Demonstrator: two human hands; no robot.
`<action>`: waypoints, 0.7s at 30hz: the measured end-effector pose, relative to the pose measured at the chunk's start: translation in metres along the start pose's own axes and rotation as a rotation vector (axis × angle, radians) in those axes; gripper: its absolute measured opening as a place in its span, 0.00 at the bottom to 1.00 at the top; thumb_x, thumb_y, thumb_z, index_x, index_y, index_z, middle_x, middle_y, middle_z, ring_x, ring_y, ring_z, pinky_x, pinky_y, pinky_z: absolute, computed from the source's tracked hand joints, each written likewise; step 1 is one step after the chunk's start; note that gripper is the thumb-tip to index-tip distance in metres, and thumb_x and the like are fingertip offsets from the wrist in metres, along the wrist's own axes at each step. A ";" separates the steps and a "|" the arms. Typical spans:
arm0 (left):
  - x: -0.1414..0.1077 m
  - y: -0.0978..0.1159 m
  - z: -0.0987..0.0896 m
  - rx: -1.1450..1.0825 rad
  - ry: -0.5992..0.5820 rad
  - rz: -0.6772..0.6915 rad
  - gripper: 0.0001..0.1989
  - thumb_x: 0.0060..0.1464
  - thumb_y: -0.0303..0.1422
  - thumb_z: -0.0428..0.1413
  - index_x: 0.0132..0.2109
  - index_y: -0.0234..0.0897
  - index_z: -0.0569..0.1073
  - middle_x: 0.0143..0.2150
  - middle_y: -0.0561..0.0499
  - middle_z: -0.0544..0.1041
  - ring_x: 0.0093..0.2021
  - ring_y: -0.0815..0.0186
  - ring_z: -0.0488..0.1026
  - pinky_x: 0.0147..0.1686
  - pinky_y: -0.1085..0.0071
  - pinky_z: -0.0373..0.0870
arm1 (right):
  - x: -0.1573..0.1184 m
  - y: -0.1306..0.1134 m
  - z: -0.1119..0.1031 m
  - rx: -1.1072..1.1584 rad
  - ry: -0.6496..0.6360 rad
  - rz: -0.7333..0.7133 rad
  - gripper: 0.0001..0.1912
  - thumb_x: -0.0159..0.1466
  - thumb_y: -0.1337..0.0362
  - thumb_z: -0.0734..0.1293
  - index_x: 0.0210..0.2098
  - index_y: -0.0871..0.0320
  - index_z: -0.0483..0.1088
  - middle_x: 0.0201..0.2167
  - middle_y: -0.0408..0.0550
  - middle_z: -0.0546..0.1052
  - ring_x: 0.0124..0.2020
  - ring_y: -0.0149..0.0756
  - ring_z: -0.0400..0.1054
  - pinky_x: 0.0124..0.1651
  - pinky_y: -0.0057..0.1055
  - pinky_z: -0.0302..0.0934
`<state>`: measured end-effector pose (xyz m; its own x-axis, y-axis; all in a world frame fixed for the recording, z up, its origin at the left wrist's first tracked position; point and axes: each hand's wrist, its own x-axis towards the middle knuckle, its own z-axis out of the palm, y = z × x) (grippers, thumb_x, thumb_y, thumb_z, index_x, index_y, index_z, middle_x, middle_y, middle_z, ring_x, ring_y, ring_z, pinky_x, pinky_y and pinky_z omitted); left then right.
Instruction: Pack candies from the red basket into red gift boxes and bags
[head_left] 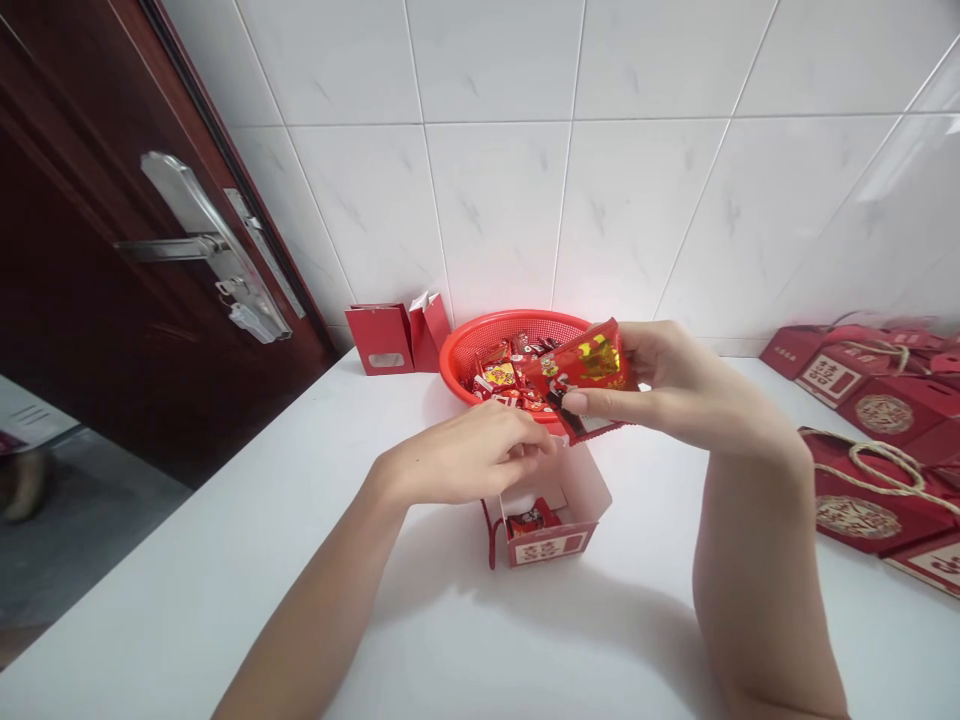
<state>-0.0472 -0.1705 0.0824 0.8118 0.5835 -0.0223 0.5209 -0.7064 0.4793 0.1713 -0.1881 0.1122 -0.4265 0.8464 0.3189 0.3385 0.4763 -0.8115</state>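
Observation:
My right hand [690,390] grips a shiny red snack packet [589,370] with gold and dark print, thumb on its front, held above the far side of an open gift box [551,548]. Over the box's back left edge, my left hand [480,455] is closed, its bent fingers at a pale flap and partly hiding it. The small red box has a white inside and a cream label with red characters. Inside lies a red-wrapped piece [531,518]. Just behind, a red plastic basket [457,365] holds many red-wrapped sweets [499,375], partly covered by the packet.
Two folded red cartons [379,340] stand by the tiled wall [495,210], left of the basket. Several red gift boxes with rope handles [859,515] crowd the white table's [300,500] right side. A dark red door [82,150] and part of a person's foot [28,485] are at left.

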 end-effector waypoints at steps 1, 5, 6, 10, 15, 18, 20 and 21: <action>0.000 0.000 -0.001 -0.006 -0.007 0.003 0.12 0.64 0.31 0.49 0.39 0.37 0.77 0.37 0.50 0.79 0.35 0.63 0.74 0.33 0.70 0.63 | 0.000 0.000 0.000 -0.011 -0.001 -0.005 0.11 0.58 0.60 0.77 0.36 0.58 0.76 0.28 0.45 0.78 0.31 0.39 0.74 0.29 0.33 0.70; -0.004 -0.001 -0.003 -0.022 -0.001 -0.025 0.11 0.64 0.32 0.50 0.40 0.37 0.78 0.37 0.51 0.78 0.35 0.64 0.74 0.33 0.70 0.63 | -0.003 -0.002 -0.002 -0.051 -0.009 -0.029 0.11 0.59 0.58 0.77 0.36 0.57 0.76 0.30 0.46 0.79 0.32 0.39 0.74 0.30 0.31 0.69; -0.006 -0.001 -0.005 -0.016 0.026 -0.047 0.11 0.64 0.32 0.51 0.41 0.38 0.79 0.38 0.51 0.78 0.36 0.64 0.74 0.34 0.70 0.64 | -0.003 -0.003 -0.003 -0.060 -0.015 -0.033 0.11 0.59 0.58 0.76 0.37 0.57 0.76 0.30 0.45 0.79 0.32 0.39 0.74 0.31 0.31 0.68; -0.012 -0.006 -0.011 0.065 0.151 -0.149 0.11 0.62 0.34 0.53 0.41 0.41 0.81 0.46 0.49 0.76 0.44 0.61 0.73 0.39 0.69 0.66 | -0.005 -0.005 -0.007 -0.078 -0.048 -0.048 0.10 0.58 0.60 0.77 0.36 0.56 0.76 0.31 0.44 0.79 0.33 0.37 0.73 0.33 0.29 0.67; -0.009 -0.015 -0.009 0.026 -0.075 -0.196 0.11 0.59 0.32 0.55 0.43 0.40 0.82 0.49 0.49 0.78 0.47 0.60 0.74 0.43 0.69 0.67 | -0.005 -0.006 -0.007 -0.044 0.011 -0.039 0.10 0.57 0.59 0.77 0.34 0.56 0.75 0.29 0.43 0.77 0.31 0.36 0.71 0.32 0.30 0.65; -0.003 -0.023 -0.007 -0.064 -0.151 -0.222 0.14 0.57 0.28 0.54 0.47 0.37 0.81 0.48 0.48 0.81 0.47 0.61 0.76 0.43 0.72 0.69 | -0.006 -0.006 -0.009 -0.005 0.143 -0.020 0.12 0.56 0.57 0.78 0.31 0.56 0.74 0.25 0.43 0.74 0.28 0.35 0.70 0.27 0.30 0.63; 0.000 -0.030 -0.008 -0.100 -0.124 -0.250 0.19 0.53 0.24 0.53 0.50 0.35 0.80 0.49 0.48 0.82 0.46 0.61 0.77 0.42 0.72 0.70 | -0.007 -0.005 -0.012 0.010 0.264 -0.037 0.13 0.56 0.57 0.78 0.30 0.56 0.73 0.24 0.42 0.73 0.27 0.35 0.69 0.26 0.30 0.63; 0.001 -0.034 -0.009 -0.120 -0.099 -0.259 0.22 0.51 0.23 0.53 0.51 0.34 0.80 0.48 0.48 0.82 0.44 0.62 0.77 0.40 0.73 0.70 | -0.007 -0.004 -0.013 0.015 0.315 -0.051 0.13 0.56 0.57 0.78 0.30 0.56 0.73 0.24 0.42 0.72 0.27 0.35 0.69 0.27 0.30 0.64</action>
<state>-0.0664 -0.1427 0.0739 0.6810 0.6920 -0.2395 0.6837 -0.4837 0.5464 0.1845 -0.1929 0.1193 -0.1611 0.8546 0.4937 0.3095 0.5188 -0.7969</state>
